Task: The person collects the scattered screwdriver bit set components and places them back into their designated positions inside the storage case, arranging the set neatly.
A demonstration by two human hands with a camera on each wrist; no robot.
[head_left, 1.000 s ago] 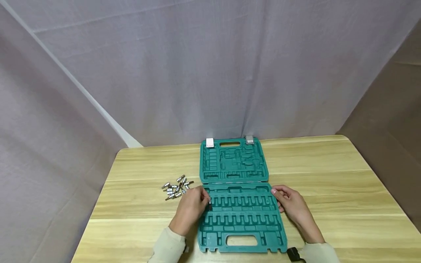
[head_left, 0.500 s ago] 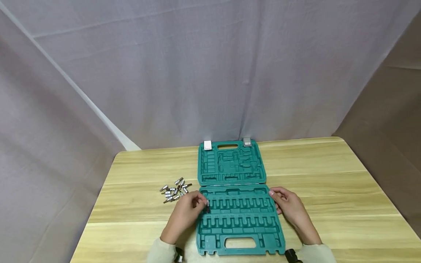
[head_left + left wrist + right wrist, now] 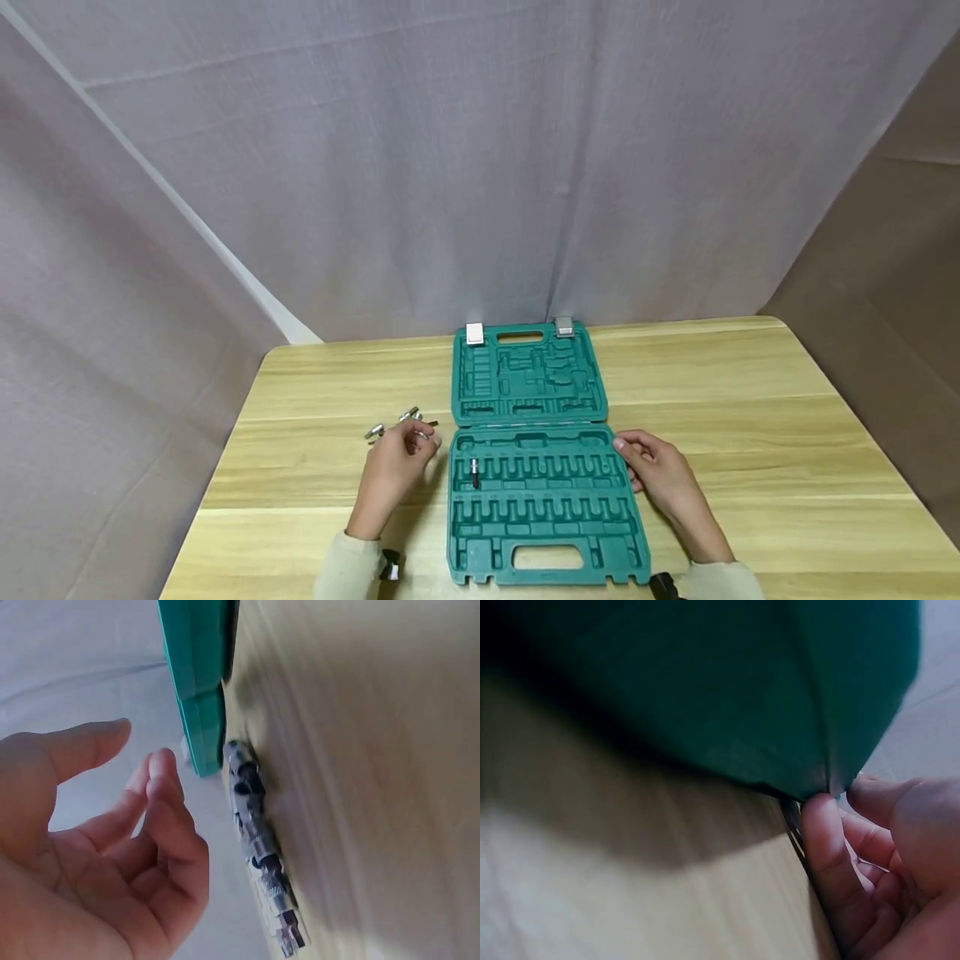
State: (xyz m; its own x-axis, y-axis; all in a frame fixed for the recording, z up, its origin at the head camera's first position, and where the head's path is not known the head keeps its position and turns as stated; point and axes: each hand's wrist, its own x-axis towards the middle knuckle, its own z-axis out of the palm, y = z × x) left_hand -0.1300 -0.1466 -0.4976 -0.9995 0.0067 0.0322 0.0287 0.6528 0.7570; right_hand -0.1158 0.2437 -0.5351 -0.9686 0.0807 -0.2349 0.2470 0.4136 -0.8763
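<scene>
A green plastic tool case lies unfolded on the table, its molded slots facing up. One bit socket, silver with a dark tip, sits in the leftmost part of the upper slot row. My left hand hovers over a loose pile of bit sockets left of the case, hiding most of them in the head view. In the left wrist view its thumb and fingers are apart and hold nothing. My right hand pinches the case's right edge, thumb on top and a finger underneath.
The case's lid half lies toward the back, with two metal latches at its far edge. Grey cloth hangs behind the wooden table and along its sides.
My left hand has let go of the bit socket, leaving it in the case, and moved left to the pile. My right hand keeps its hold on the case edge.
</scene>
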